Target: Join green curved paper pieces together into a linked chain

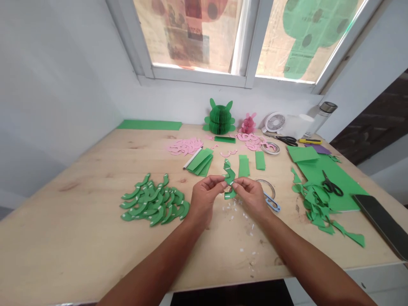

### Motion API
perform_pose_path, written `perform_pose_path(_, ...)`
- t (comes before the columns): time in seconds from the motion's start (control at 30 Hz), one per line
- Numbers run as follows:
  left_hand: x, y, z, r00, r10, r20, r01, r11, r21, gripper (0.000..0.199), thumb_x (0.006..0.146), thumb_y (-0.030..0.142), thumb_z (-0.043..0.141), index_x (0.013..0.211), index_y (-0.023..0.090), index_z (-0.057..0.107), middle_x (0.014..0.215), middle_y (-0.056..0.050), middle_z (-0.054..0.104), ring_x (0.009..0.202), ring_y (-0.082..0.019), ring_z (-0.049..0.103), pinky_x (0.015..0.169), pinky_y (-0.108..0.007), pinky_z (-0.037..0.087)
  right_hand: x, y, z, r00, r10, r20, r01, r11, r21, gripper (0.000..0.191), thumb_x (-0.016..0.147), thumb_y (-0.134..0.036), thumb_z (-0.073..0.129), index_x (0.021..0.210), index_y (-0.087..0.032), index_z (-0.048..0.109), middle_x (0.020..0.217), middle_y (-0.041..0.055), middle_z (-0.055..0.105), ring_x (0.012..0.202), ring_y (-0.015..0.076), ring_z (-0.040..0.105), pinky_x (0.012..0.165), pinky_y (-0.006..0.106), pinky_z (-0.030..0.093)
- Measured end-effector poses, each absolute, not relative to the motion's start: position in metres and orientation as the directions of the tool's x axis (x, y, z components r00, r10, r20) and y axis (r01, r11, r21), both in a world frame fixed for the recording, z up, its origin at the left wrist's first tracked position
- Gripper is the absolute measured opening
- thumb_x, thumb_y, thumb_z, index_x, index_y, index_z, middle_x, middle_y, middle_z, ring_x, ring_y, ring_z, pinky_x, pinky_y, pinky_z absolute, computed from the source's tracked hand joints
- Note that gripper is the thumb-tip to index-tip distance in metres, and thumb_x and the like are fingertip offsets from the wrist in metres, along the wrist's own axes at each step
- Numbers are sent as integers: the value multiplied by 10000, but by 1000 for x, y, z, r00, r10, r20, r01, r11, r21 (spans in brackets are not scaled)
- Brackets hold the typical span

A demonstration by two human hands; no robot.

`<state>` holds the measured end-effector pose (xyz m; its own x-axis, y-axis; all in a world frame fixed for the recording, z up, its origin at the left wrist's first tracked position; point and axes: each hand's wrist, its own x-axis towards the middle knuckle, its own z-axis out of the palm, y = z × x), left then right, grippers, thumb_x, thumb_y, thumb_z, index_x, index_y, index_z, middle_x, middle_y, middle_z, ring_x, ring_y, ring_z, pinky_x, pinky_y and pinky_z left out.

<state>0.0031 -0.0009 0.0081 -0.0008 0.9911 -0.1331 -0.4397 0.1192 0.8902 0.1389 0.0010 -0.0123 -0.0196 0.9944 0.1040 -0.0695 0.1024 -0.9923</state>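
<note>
Between my hands is a wavy green paper cut-out [230, 173] with small white patches on it. My left hand [205, 199] pinches its left side between thumb and fingers. From the right, my right hand [252, 196] pinches the same piece near its lower part. Another curved green piece [229, 195] shows just below the fingertips; whether it joins the held one I cannot tell. A pile of similar green cut-outs [154, 202] with white patches lies left of my left hand. Beside my right hand are a roll of tape [273, 190] and a light blue cutter [272, 203].
White scraps [241, 250] litter the wood tabletop [95, 250] below my hands. Green offcuts [318, 208], black scissors [332, 187] and a phone [381, 223] lie right. Behind are pink cut-outs [185, 146], green strips [244, 165], a green honeycomb figure [219, 119] and a fan [274, 122].
</note>
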Motion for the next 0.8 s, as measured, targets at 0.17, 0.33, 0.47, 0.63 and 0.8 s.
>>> perform_pose_path(0.17, 1, -1, 9, 40, 988, -152, -468, 153, 870, 182, 635, 239, 691, 786, 137, 684, 647, -23, 661, 642, -132, 583, 677, -268, 435, 138, 1, -10, -15, 998, 60, -121, 58, -991, 166, 707, -334, 657, 706, -168, 649, 631, -1, 626, 578, 127, 543, 570, 242, 411)
perform_pose_path(0.33, 0, 1, 6, 76, 987, -143, -454, 162, 876, 180, 667, 281, 675, 779, 140, 681, 630, -28, 665, 625, -132, 583, 647, -267, 430, 138, 1, -10, -3, 1000, 29, -129, 29, -991, 172, 703, -342, 658, 695, -172, 642, 605, -13, 613, 543, 116, 520, 547, 240, 391)
perform_pose_path(0.47, 0, 2, 3, 56, 990, -131, -357, 143, 923, 196, 648, 295, 706, 767, 142, 676, 617, -21, 667, 597, -122, 576, 618, -251, 416, 138, 0, -8, -19, 999, 48, -133, 45, -990, 169, 697, -343, 662, 694, -175, 652, 616, -6, 632, 574, 129, 548, 569, 247, 404)
perform_pose_path(0.63, -1, 3, 5, 35, 994, -106, -243, 111, 964, 194, 620, 290, 725, 734, 139, 679, 593, -13, 665, 581, -117, 572, 604, -237, 404, 137, 1, -10, -36, 998, 59, -128, 54, -990, 165, 709, -333, 648, 690, -169, 651, 621, 4, 640, 587, 131, 557, 565, 243, 409)
perform_pose_path(0.8, 0, 3, 7, 4, 993, -117, -220, 115, 969, 171, 614, 282, 715, 679, 130, 674, 541, -11, 644, 554, -116, 555, 596, -239, 401, 137, 2, -12, 1, 998, 57, -66, 57, -996, 194, 691, -354, 657, 700, -159, 653, 590, 5, 616, 572, 136, 542, 544, 249, 410)
